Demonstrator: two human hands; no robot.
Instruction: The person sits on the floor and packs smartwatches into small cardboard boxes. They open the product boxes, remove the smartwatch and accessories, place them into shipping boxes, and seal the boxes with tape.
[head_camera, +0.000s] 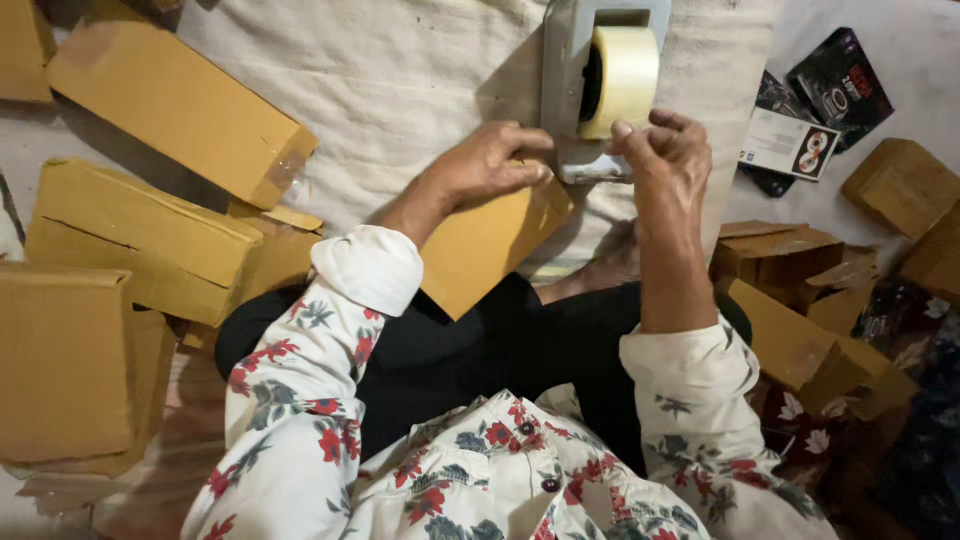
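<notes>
A brown cardboard box (482, 252) rests tilted on my lap, and my left hand (492, 162) presses on its top end. Just beyond it stands a grey tape dispenser (565, 70) with a roll of clear tape (623, 78). My right hand (668, 152) is closed, pinching the tape end near the dispenser's cutter, right next to the box's top edge. My sleeves are white with red flowers.
Several brown cardboard boxes lie at the left (180, 105) and several more at the right (790, 330). Dark printed packets and a white card (790, 143) lie at the upper right. A white cloth (400, 80) covers the floor ahead.
</notes>
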